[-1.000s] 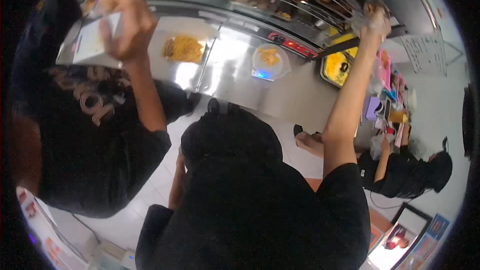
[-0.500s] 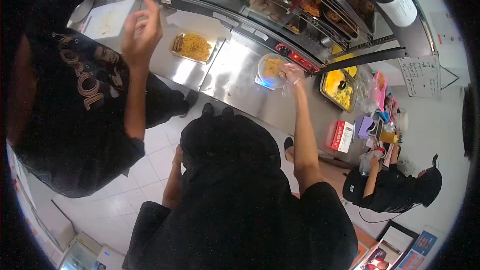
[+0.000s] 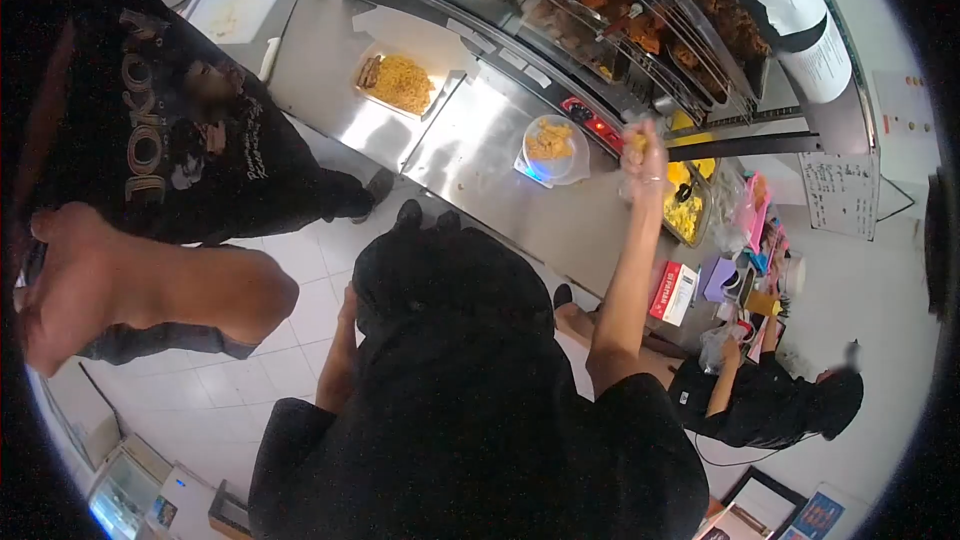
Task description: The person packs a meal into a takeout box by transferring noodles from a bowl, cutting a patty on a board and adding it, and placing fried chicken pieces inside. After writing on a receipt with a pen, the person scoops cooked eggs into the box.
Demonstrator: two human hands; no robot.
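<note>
The round bowl [image 3: 579,152] opens upward on the scale [image 3: 531,174], whose blue-lit display is on my side; golden food pieces [image 3: 549,139] lie in this bowl; the open box [image 3: 420,28] at left contains yellow rice [image 3: 405,86]; my right arm stretches forward, gloved right hand [image 3: 645,158] near the metal tray [image 3: 706,212], fingers curled but blurred, so I cannot tell if they grip something; my left hand [image 3: 349,303] is mostly hidden, its grip unclear

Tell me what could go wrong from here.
If the right hand holds food, which is unclear, bits might drop onto the counter. The bowl rests on the scale, so a brush from that hand may shift it. The right forearm looks close to the red-and-white box and could nudge it.
</note>
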